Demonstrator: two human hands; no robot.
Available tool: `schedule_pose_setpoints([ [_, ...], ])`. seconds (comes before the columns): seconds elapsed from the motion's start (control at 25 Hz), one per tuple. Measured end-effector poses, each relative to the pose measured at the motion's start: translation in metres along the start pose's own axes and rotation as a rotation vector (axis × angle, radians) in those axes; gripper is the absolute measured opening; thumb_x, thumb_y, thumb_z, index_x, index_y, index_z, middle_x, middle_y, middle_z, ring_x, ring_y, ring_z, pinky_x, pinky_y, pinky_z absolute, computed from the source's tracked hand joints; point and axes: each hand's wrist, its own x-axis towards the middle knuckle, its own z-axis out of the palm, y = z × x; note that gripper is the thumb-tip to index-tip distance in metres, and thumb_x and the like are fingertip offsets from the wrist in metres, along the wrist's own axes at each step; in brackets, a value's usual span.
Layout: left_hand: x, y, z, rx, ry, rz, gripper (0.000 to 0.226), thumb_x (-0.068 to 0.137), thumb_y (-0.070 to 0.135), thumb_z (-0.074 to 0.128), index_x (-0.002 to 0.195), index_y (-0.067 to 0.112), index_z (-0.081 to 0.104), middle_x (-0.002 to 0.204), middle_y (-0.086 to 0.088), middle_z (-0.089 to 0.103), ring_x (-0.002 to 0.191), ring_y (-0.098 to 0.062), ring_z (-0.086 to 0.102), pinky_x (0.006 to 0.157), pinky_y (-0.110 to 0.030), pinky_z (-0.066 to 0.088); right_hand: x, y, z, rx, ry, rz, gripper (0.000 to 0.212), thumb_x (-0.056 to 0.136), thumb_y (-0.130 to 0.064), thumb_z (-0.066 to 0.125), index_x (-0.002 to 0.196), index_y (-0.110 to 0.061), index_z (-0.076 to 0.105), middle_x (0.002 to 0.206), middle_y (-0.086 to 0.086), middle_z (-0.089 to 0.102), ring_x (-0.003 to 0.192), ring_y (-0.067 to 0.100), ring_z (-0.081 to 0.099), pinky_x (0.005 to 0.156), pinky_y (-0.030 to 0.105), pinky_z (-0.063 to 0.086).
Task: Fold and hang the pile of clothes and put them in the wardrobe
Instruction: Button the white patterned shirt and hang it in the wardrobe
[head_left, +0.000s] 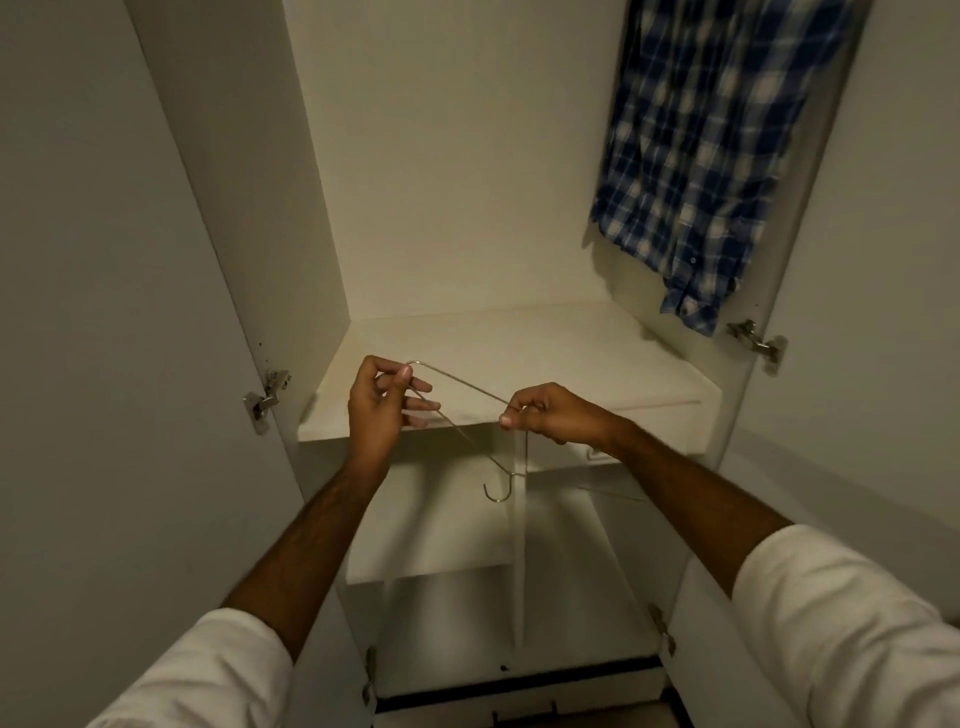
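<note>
I hold a thin metal wire hanger (457, 383) in front of the open white wardrobe (467, 156), both hands on it. My left hand (379, 410) pinches one corner of the hanger at the left. My right hand (556, 415) pinches it near the middle. The hanger's hook (498, 491) points downward below my hands. A blue and white checked shirt (696, 156) hangs inside the wardrobe at the upper right. No pile of clothes is in view.
A white shelf (519, 364) crosses the wardrobe just behind my hands. Lower compartments (441, 525) split by a vertical divider lie beneath it. Both doors stand open, left door (104, 312) and right door (883, 312), with metal hinges (265, 397) on each side.
</note>
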Motion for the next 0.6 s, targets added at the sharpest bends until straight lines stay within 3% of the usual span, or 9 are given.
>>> schedule_pose_setpoints([
  [0.08,-0.025,-0.015,0.006,0.026,-0.078,-0.231,0.021,0.107,0.033,0.047,0.107,0.014,0.054,0.112,-0.02,0.071,0.079,-0.029,0.075,0.059,-0.037,0.058,-0.04,0.005,0.008,0.105,-0.015,0.067,0.024,0.103,-0.032,0.059,0.103,-0.015,0.076,0.053,-0.011,0.039,0.048,0.006,0.032,0.046,0.022,0.024],
  [0.16,-0.057,-0.033,0.017,0.027,-0.265,-0.502,0.044,0.104,0.053,0.039,0.125,0.018,0.054,0.126,-0.015,0.066,0.098,-0.029,0.071,0.08,-0.048,0.058,-0.079,0.013,0.02,0.065,0.082,0.101,0.026,0.106,-0.023,0.053,0.11,-0.009,0.075,0.052,-0.018,0.046,0.046,0.002,0.041,0.049,0.015,0.029],
  [0.2,-0.073,-0.039,0.024,-0.003,-0.381,-0.602,0.055,0.101,0.061,0.037,0.133,0.018,0.051,0.129,-0.012,0.063,0.108,-0.03,0.068,0.088,-0.051,0.057,-0.098,0.015,0.029,0.018,0.116,0.116,0.026,0.106,-0.019,0.053,0.113,-0.006,0.074,0.057,-0.02,0.053,0.052,-0.004,0.051,0.054,0.012,0.034],
  [0.28,-0.106,-0.043,0.043,-0.115,-0.525,-0.703,0.065,0.095,0.065,0.044,0.138,0.016,0.048,0.132,-0.011,0.06,0.117,-0.032,0.065,0.094,-0.054,0.055,-0.14,0.017,0.055,-0.029,0.133,0.162,0.025,0.103,-0.019,0.058,0.117,-0.008,0.075,0.083,-0.013,0.07,0.079,-0.009,0.063,0.072,0.019,0.047],
  [0.36,-0.134,-0.042,0.062,-0.211,-0.535,-0.723,0.057,0.096,0.053,0.056,0.136,0.013,0.05,0.134,-0.017,0.06,0.114,-0.037,0.066,0.093,-0.058,0.055,-0.18,0.021,0.082,-0.032,0.157,0.221,0.023,0.102,-0.022,0.061,0.117,-0.014,0.076,0.108,0.003,0.075,0.104,0.015,0.068,0.094,0.035,0.052],
  [0.4,-0.146,-0.04,0.069,-0.253,-0.538,-0.724,0.045,0.1,0.043,0.056,0.132,0.011,0.052,0.134,-0.021,0.06,0.111,-0.04,0.067,0.093,-0.061,0.055,-0.199,0.019,0.095,-0.024,0.178,0.265,0.023,0.101,-0.022,0.062,0.118,-0.014,0.075,0.112,0.006,0.075,0.106,0.022,0.068,0.097,0.036,0.051],
  [0.48,-0.177,-0.032,0.075,-0.385,-0.584,-0.763,0.031,0.107,0.032,0.046,0.125,0.008,0.053,0.131,-0.027,0.061,0.106,-0.045,0.069,0.088,-0.06,0.056,-0.24,0.009,0.117,-0.037,0.225,0.358,0.023,0.101,-0.021,0.061,0.119,-0.016,0.075,0.104,0.006,0.074,0.094,0.019,0.068,0.087,0.032,0.053],
  [0.6,-0.227,-0.015,0.069,-0.523,-0.695,-0.736,0.045,0.11,0.037,0.032,0.121,-0.001,0.054,0.127,-0.029,0.063,0.1,-0.043,0.071,0.076,-0.048,0.062,-0.312,-0.014,0.157,-0.004,0.384,0.462,0.021,0.1,-0.012,0.06,0.117,-0.013,0.073,0.093,0.012,0.071,0.075,0.011,0.063,0.071,0.028,0.055],
])
